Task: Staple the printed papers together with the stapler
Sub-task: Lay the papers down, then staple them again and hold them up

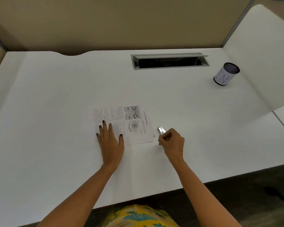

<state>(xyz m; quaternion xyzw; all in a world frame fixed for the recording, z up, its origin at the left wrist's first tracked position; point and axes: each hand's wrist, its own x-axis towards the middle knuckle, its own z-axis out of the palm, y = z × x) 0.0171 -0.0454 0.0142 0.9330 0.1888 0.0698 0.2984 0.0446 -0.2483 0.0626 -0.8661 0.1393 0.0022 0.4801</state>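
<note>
Closed around the small metal stapler [161, 130], the right hand [171, 142] holds it by its rear end, so only the silver nose pokes out ahead of the knuckles, angled up and to the left. That nose points toward the near right corner of the printed papers [121, 123], which lie just left of the grip; whether the stapler's mouth is already over that corner cannot be told, though a sliver of bare white desk [56, 95] seems to separate them. Further left of the grip, the left hand [109, 138] lies flat and spread on the sheets, holding nothing, fingers splayed over the text columns, most likely to pin the stack so its edges stay aligned while the stapler bites. Well beyond the grip, up and to the right, a cylindrical pen cup [226, 74] stands clear of the work, and a cable slot [170, 61] opens in the desk behind.
</note>
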